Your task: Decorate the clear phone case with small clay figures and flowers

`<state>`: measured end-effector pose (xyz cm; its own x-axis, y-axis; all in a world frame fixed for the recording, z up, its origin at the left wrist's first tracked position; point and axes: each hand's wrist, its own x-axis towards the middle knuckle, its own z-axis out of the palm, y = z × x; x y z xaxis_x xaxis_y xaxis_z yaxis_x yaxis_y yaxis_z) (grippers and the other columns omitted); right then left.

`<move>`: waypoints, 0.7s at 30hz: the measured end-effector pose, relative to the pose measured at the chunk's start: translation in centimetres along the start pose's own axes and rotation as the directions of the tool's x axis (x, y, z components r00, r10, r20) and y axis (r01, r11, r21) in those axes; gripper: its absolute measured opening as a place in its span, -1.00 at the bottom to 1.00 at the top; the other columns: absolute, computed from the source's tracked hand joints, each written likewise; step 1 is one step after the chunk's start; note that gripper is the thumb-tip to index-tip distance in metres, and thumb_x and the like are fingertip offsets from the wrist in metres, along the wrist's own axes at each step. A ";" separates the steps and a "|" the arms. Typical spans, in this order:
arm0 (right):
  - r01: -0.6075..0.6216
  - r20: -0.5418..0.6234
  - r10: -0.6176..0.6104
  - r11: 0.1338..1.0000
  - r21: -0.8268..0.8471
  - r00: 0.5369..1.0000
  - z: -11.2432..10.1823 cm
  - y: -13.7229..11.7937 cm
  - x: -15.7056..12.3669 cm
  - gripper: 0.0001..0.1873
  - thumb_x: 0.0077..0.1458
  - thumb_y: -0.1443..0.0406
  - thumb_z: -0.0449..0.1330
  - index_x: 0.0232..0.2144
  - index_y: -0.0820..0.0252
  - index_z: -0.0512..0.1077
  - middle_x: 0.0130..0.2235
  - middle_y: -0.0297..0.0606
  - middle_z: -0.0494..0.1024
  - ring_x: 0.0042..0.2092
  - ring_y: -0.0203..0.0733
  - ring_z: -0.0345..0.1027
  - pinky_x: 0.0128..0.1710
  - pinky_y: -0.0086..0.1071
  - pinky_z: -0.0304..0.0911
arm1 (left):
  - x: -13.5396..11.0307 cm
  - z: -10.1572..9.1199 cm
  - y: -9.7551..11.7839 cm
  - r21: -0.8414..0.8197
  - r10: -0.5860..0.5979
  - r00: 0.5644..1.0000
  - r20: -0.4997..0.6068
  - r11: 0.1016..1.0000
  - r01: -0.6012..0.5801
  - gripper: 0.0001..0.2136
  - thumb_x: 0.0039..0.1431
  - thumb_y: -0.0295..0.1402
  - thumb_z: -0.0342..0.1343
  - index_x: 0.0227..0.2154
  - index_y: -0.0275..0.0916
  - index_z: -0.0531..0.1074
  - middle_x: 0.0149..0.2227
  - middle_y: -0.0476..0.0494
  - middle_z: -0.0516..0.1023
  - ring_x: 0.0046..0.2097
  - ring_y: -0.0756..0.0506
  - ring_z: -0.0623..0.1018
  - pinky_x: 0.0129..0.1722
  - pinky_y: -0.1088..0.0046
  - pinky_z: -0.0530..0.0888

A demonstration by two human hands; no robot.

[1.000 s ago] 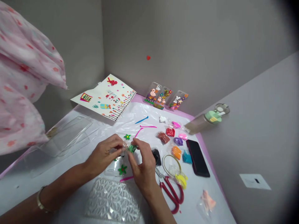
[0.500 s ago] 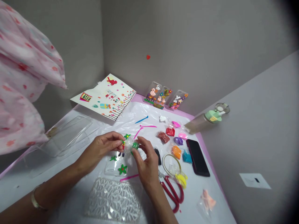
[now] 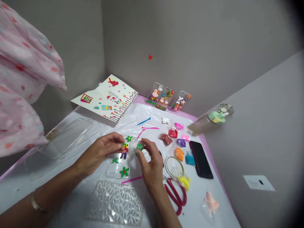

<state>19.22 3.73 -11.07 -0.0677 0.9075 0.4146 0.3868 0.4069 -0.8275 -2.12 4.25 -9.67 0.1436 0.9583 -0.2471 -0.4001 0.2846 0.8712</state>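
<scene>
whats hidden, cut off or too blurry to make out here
All in the head view:
Green clay: partly covered by the right hand.
Small figure: partly covered by the left hand.
Clear plastic: too blurred to tell whether the left hand pinches it.
Scissors: blades mostly behind the right hand.
Black packet: mostly behind the right hand.
Pink cloth: cut off by the left edge.
Wall plate: markings too small.

Grey walls (image 3: 194, 47) meet behind a pink-edged table (image 3: 194, 202).
</scene>
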 end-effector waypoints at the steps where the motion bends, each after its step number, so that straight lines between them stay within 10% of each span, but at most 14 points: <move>1: 0.008 0.005 -0.008 1.000 0.002 1.000 0.0 -0.1 0.0 -0.69 0.33 0.35 0.30 0.10 0.12 0.54 0.01 -0.16 0.67 0.04 -0.11 0.58 0.08 -0.24 0.51 | 0.0 0.0 0.0 -0.004 -0.001 1.000 0.004 1.000 0.001 -0.76 -0.02 -0.22 0.61 -0.33 -0.10 0.71 -0.30 0.06 0.67 -0.26 0.01 0.72 -0.17 0.67 0.64; 21: -0.108 0.013 0.107 0.983 0.148 0.994 -0.2 -1.1 0.3 -0.73 0.25 0.36 0.33 0.00 0.10 0.61 -0.04 -0.23 0.67 0.01 -0.15 0.57 0.05 -0.28 0.49 | -0.1 -0.2 0.6 -0.115 -0.019 1.000 0.002 0.993 0.019 -0.79 0.00 -0.38 0.57 -0.41 -0.17 0.61 -0.24 0.02 0.59 -0.18 -0.01 0.64 -0.09 0.60 0.68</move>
<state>18.96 3.56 -9.92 -0.0382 0.9471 0.3186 0.2516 0.3177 -0.9142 -2.58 4.31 -9.24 0.1528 0.9528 -0.2625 -0.4991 0.3036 0.8116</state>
